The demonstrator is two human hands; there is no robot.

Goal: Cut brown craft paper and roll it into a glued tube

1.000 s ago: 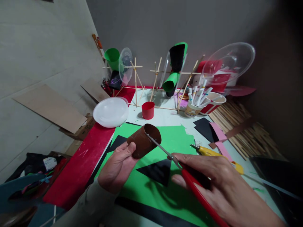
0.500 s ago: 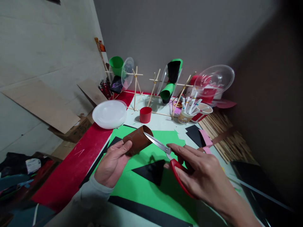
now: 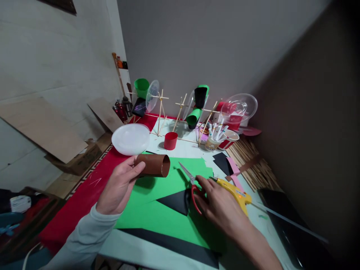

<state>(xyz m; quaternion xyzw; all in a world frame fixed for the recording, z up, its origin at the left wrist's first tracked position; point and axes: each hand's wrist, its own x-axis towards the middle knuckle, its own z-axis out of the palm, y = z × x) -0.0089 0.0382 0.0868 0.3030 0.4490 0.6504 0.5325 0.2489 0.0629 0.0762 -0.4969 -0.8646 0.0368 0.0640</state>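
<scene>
My left hand (image 3: 119,183) holds a brown paper tube (image 3: 153,165) by its left end, thumb on top; the open end faces right. Low over the green sheet (image 3: 168,221), my right hand (image 3: 215,198) has its fingers at the red handles of a pair of scissors (image 3: 194,183). The blades point up and left, slightly apart, away from the tube. Under the scissors lies a black paper triangle (image 3: 176,201). Just right of my right hand is a yellow glue gun (image 3: 234,191) with a clear glue stick in its back.
A red paper ring (image 3: 170,141) and a stack of white plastic lids or plates (image 3: 131,139) stand behind the sheet. Stick frames with green and black paper cups (image 3: 194,117) line the back. Right of them are a cup of markers (image 3: 213,144) and bundled sticks (image 3: 253,165).
The scissors have come away from the tube's rim and moved down toward the sheet. My left hand has shifted left and turned the tube nearly level. The glue gun has come into fuller view.
</scene>
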